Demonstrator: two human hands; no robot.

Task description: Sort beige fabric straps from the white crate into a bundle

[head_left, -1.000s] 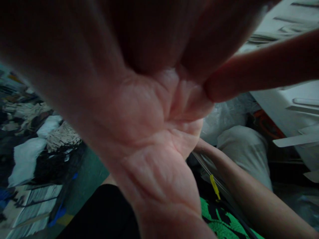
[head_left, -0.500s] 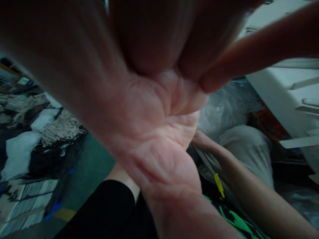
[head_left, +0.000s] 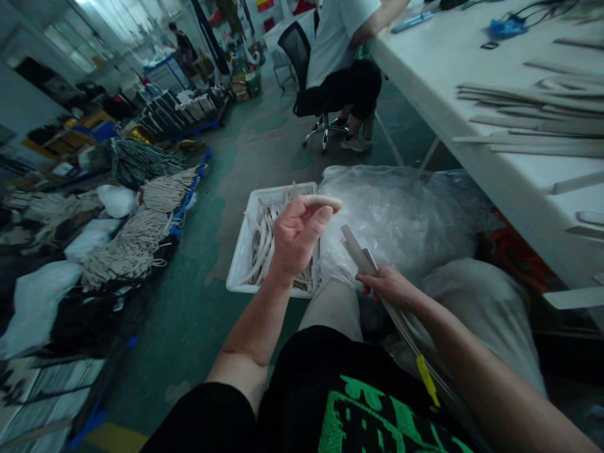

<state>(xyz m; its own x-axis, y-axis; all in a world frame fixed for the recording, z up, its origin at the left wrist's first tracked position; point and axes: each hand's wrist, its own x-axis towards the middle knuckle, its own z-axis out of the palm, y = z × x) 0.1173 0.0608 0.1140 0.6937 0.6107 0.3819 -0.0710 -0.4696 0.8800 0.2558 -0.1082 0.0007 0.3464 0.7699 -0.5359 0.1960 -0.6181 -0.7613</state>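
Observation:
My left hand [head_left: 297, 236] hovers above a white tray [head_left: 240, 255] on the floor, its fingers loosely curled with nothing visible in them. The tray holds several pale cord-like strips. My right hand [head_left: 389, 286] grips a bundle of flat beige strips [head_left: 361, 258] over my lap; the bundle runs down past a yellow tag [head_left: 427, 380]. Both forearms reach out from my black and green shirt.
A clear plastic bag [head_left: 401, 214] and a grey sack [head_left: 472, 308] lie to the right of the tray. The white table [head_left: 472, 119] on the right carries more strips. A seated person [head_left: 344, 56] works at its far end. Piles of cord bundles [head_left: 136, 239] line the left.
My left hand covered most of the lens before; it has dropped away to above the tray, and the room is now in view. My right hand keeps its bundle.

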